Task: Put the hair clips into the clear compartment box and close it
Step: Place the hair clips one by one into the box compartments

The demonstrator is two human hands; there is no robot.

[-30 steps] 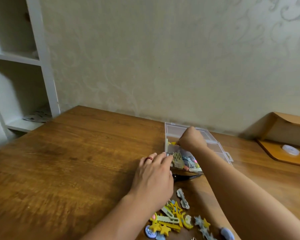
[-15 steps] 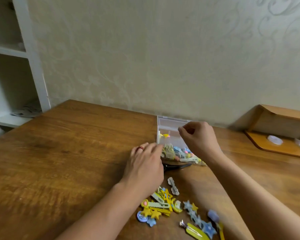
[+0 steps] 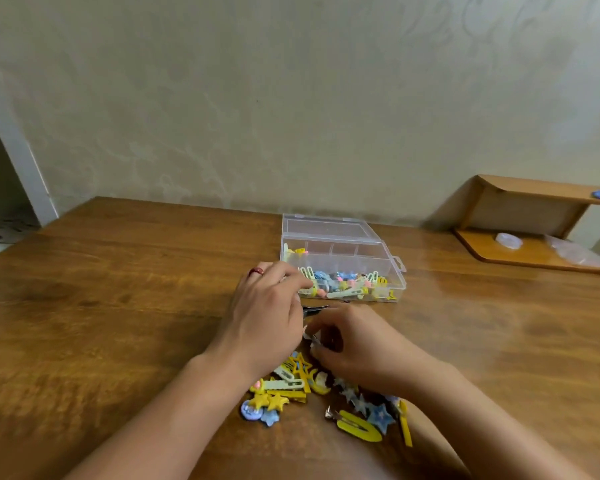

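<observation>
From my feed, the left hand [image 3: 269,318] lies palm-down on the wooden bench [image 3: 118,306], fingers relaxed and holding nothing, its fingertips touching the near-left corner of the clear box [image 3: 340,261]. The right hand [image 3: 355,344] sits just right of it, fingers curled and pinching a small pale hair clip [image 3: 314,341] off the top of the loose clip pile [image 3: 312,393] near me. The box stands past both hands with its lid [image 3: 323,226] tipped open toward the wall, its front compartment full of clips and one yellow clip in the back-left compartment.
</observation>
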